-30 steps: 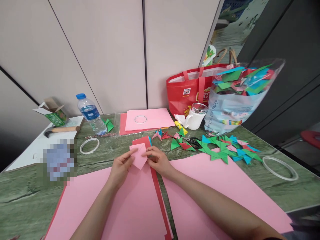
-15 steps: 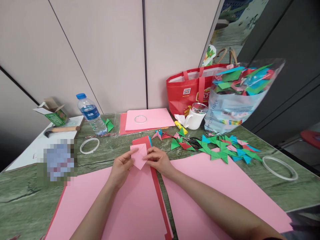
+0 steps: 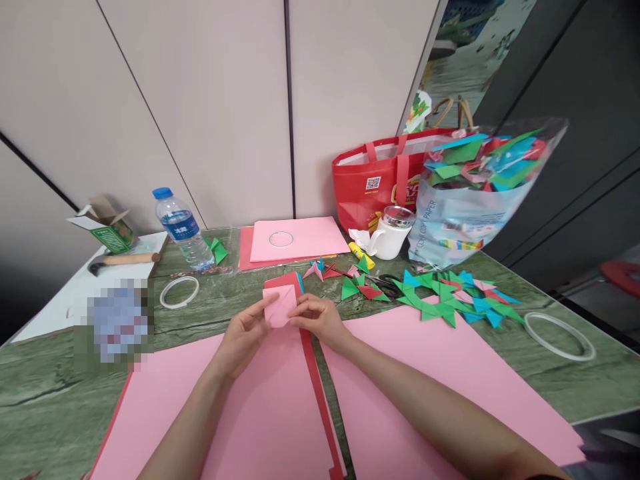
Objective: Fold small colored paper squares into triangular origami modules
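A small square of creased pink paper (image 3: 280, 306) is held up between both hands above the large pink sheets (image 3: 250, 400). My left hand (image 3: 245, 337) pinches its left edge, thumb in front. On its right edge and lower right corner, my right hand (image 3: 317, 321) grips with bent fingers. A diagonal crease crosses the face of the square. Just behind it lies a red strip of paper (image 3: 283, 283) with a blue edge showing.
Folded green, blue and red paper pieces (image 3: 440, 305) and black-handled scissors (image 3: 393, 285) lie to the right. Behind stand a white mug (image 3: 393, 237), a red bag (image 3: 360, 190) and a plastic bag of paper pieces (image 3: 455, 223). At left are a bottle (image 3: 181, 230), hammer (image 3: 125, 261) and white ring (image 3: 179, 292).
The pink paper's pointed lower end is gone from view, and its lower edge now looks straight. Both hands have shifted only slightly and still hold it.
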`<state>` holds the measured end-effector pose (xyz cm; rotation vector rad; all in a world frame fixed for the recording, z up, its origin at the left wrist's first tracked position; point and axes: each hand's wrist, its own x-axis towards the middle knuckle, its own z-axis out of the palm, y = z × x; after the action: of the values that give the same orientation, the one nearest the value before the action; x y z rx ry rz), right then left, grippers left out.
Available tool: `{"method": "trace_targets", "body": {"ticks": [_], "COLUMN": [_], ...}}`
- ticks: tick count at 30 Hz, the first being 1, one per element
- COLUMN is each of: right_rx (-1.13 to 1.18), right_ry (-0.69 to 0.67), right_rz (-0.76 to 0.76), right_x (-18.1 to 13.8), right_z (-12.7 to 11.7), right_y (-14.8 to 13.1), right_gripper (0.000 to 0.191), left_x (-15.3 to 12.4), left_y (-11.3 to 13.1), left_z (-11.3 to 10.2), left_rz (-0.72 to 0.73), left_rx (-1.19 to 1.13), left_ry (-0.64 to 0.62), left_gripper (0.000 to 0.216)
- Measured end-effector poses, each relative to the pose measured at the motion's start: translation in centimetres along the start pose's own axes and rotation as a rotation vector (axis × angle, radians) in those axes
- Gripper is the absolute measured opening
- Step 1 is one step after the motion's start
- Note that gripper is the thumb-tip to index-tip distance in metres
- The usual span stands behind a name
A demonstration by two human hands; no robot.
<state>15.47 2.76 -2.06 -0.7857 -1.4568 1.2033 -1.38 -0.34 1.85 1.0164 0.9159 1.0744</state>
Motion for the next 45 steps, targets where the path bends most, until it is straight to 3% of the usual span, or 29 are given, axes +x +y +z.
{"method": "trace_targets", "body": {"ticks": [6,13,20,26,30,45], "right_rx": [0.053,0.267,0.191,0.296,0.318,0.211], "right_ry": [0.016,0.002,0.03,-0.023,0.001,0.029], "right_rz": [0.023,0.114,0.099,0.209,0.215,0.147], "right_x": [0.0,-0.1,0.1,0.1,0.0,-0.4], "right_z": [0.0,0.3,0.1,0.1,0.3,0.9], "right_y": [-0.1,-0.3,-0.6,0.0,0.2,0.2], "right_gripper": [0.007,0.014,0.011,0.022,0.03,0.021], "left_x": [-0.1,0.2,0.3,0.4,0.3,0.4], "left_y": [0.2,-0.8,-1.0,-1.0,-1.0,-1.9], "left_z": [0.6,0.4,0.5,0.4,0.7,1.2], "left_rz": [0.033,0.084,0.116,0.129,0.171,0.173], "left_rx": [0.122,0.173,0.239,0.294,0.372,0.376], "left_ry": [0.007,0.129,0.259,0.323,0.321,0.365], "left_gripper": [0.064,0.058,0.053,0.052,0.048,0.048]}}
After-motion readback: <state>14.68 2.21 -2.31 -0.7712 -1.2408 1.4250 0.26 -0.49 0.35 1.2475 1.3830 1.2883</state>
